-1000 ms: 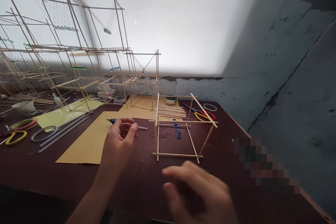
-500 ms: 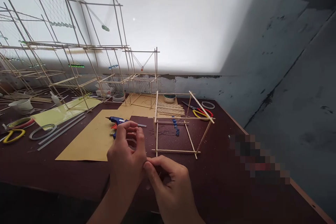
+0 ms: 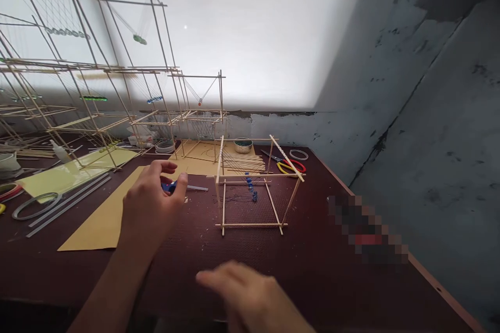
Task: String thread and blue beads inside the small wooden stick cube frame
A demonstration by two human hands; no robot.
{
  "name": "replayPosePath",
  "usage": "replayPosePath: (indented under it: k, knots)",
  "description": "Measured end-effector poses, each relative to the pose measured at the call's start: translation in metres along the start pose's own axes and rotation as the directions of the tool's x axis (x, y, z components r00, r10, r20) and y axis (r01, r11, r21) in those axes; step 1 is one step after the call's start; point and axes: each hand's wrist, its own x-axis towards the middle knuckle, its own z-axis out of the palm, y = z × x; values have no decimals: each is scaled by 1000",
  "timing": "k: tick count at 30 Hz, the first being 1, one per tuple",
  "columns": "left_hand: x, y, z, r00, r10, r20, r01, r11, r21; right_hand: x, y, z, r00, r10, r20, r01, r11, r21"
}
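Observation:
My left hand [image 3: 154, 203] is raised over the table's left half. Its fingers are curved, with the thumb apart from them, and I see nothing held. Just beyond it lies a blue glue gun [image 3: 169, 187], mostly hidden by the fingers, a clear glue stick [image 3: 197, 188] poking out to the right. My right hand [image 3: 252, 294] is low at the front, smeared by motion, and its grip is unclear. Between and beyond the hands stands a small frame of wooden sticks [image 3: 252, 225]. Blue beads [image 3: 250, 183] hang inside it on threads.
A large stick structure [image 3: 97, 67] with hanging beads rises at the back left. Yellow paper [image 3: 97, 223] lies under the left hand. Behind the small frame are a bowl [image 3: 243, 146], loose sticks [image 3: 246, 163] and red-and-yellow-handled scissors [image 3: 291, 167]. A wall bounds the right.
My hands have come apart: the right no longer pinches at the left wrist and has dropped lower. My left hand has moved left and up, and the view has turned slightly right.

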Motion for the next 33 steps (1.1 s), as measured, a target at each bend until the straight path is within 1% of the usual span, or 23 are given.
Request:
replayPosePath:
  k: [1,2,3,5,6,7,8,9,10,11,12,14,16,18,20,22,25,27,31,33]
  knots:
    - [8,-2,1,999,16,46,-15,1000,-19,8,4,-9,997,30,-75,-31,999,-18]
    - [17,-3,3,996,28,84,-25,999,-41,16,9,-19,977,72,-199,-83,996,-43]
    - [26,-4,6,992,41,118,-33,997,-70,24,14,-30,951,96,-293,-122,990,-73]
    - [41,-4,16,983,76,169,-49,987,-155,38,28,-48,901,145,-408,-200,975,-93]
    - [46,-4,22,980,95,174,-61,980,-191,45,35,-55,866,181,-467,-232,971,-54]
    - [50,-5,30,984,110,141,-78,974,-214,50,44,-58,816,221,-535,-254,967,12]
    - [51,-6,38,991,116,68,-99,972,-215,54,52,-58,776,272,-570,-265,959,98]
    - [51,-7,46,993,114,-12,-114,972,-203,58,60,-57,744,332,-579,-265,943,200]
    - [49,-9,54,992,105,-72,-117,975,-190,60,66,-53,724,396,-565,-251,914,319]
    - [46,-12,62,991,93,-101,-110,978,-179,62,71,-49,709,461,-533,-229,866,444]
    - [43,-15,69,991,92,-92,-107,979,-174,63,74,-45,697,518,-496,-202,806,557]
    - [36,-22,80,994,108,-33,-113,978,-176,64,75,-39,685,597,-417,-153,678,719]
    - [30,-25,88,991,126,49,-113,971,-211,63,71,-39,691,634,-348,-138,588,797]
    - [26,-24,92,979,132,158,-83,955,-285,63,68,-42,705,644,-298,-133,533,836]
    - [22,-21,94,952,146,269,-42,933,-356,63,67,-44,714,642,-280,-111,498,860]
    - [19,-16,95,927,170,335,-26,919,-394,62,68,-45,716,637,-285,-75,476,876]
    - [17,-13,95,912,197,359,-39,914,-404,61,69,-44,712,629,-310,-39,477,878]
    - [18,-14,95,915,186,358,-26,914,-405,60,68,-43,716,618,-325,-35,497,867]
    - [21,-20,99,924,123,362,42,909,-415,59,61,-42,736,606,-301,-72,512,856]
    - [23,-23,100,925,112,364,54,909,-414,58,60,-42,738,605,-299,-78,517,852]
